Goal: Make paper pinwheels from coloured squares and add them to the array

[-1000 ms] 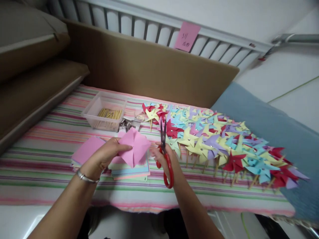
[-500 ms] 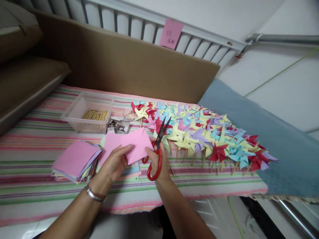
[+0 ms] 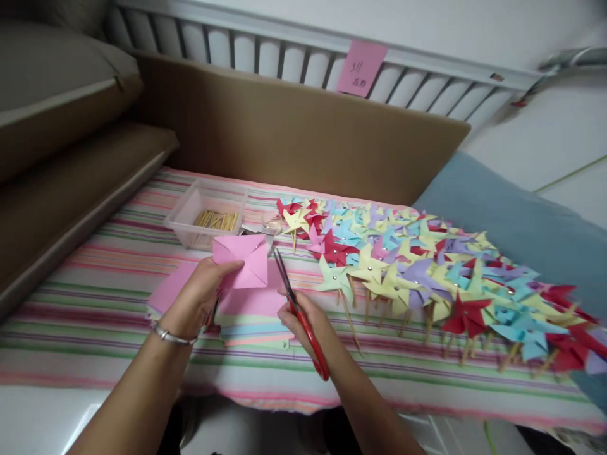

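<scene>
Between the thumb and fingers of my left hand (image 3: 208, 287) is a square of pink paper (image 3: 244, 256), with diagonal lines running in from its corners. My right hand (image 3: 308, 316) grips red-handled scissors (image 3: 303, 328), whose dark blades point up and away, just right of the paper and apart from it. Below the square lies another pink sheet (image 3: 251, 302), on top of papers in other colours. A stack of coloured paper (image 3: 173, 284) sits partly hidden behind my left hand.
Many paper pinwheels on sticks (image 3: 398, 278) cover the right side of the striped cloth (image 3: 95, 303). Behind the papers stands a clear plastic box (image 3: 183, 218) of short wooden sticks (image 3: 217, 220). A brown board (image 3: 294, 133) leans along the railing; cushions (image 3: 71, 183) are at left.
My left hand has raised the pink square, which now faces me flat. The scissors have moved down and away from it, their blades closer together. The view has shifted left.
</scene>
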Demonstrator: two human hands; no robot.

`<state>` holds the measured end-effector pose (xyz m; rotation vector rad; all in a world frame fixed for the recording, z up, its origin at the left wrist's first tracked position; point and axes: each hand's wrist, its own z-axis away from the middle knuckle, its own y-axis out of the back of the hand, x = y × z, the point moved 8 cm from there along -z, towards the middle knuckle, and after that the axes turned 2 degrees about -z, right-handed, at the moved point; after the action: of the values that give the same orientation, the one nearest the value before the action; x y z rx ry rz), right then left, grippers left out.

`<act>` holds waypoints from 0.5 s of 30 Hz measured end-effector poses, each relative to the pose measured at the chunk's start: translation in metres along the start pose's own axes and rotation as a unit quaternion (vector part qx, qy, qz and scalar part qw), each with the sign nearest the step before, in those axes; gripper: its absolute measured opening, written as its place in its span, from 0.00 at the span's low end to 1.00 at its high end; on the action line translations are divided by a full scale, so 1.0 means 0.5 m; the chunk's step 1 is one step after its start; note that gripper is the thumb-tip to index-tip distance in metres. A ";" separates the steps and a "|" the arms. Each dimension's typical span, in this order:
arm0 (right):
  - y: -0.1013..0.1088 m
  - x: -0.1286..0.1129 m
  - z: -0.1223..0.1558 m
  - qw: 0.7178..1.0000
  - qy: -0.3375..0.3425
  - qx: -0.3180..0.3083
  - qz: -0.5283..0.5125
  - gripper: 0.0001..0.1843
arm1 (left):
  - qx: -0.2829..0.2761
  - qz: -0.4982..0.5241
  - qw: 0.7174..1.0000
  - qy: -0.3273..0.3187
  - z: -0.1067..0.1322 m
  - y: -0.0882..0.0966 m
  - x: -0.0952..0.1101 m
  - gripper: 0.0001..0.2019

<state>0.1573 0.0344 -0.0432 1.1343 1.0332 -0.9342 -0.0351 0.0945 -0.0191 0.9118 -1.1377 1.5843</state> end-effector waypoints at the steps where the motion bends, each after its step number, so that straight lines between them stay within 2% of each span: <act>1: -0.008 0.002 0.004 1.000 -0.014 -0.025 0.006 0.20 | -0.013 -0.013 1.000 -0.002 -0.001 0.006 0.006 0.14; 4: -0.029 0.001 0.016 0.995 -0.048 -0.084 0.019 0.21 | -0.041 -0.040 0.998 0.004 -0.010 0.020 0.008 0.14; 6: -0.037 -0.001 0.021 0.992 -0.070 -0.103 0.024 0.20 | -0.049 -0.052 0.997 0.008 -0.017 0.030 0.005 0.15; 10: -0.041 0.002 0.027 0.989 -0.106 -0.102 0.033 0.16 | -0.057 -0.050 0.997 0.010 -0.023 0.039 0.009 0.13; 15: -0.045 0.004 0.033 0.988 -0.108 -0.107 0.035 0.16 | -0.059 -0.033 0.998 -0.013 -0.018 0.040 0.028 0.11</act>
<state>0.1392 0.0142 -0.0490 0.8653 0.8891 -0.8482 -0.0583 0.1045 -0.0138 0.8859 -1.1946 1.4401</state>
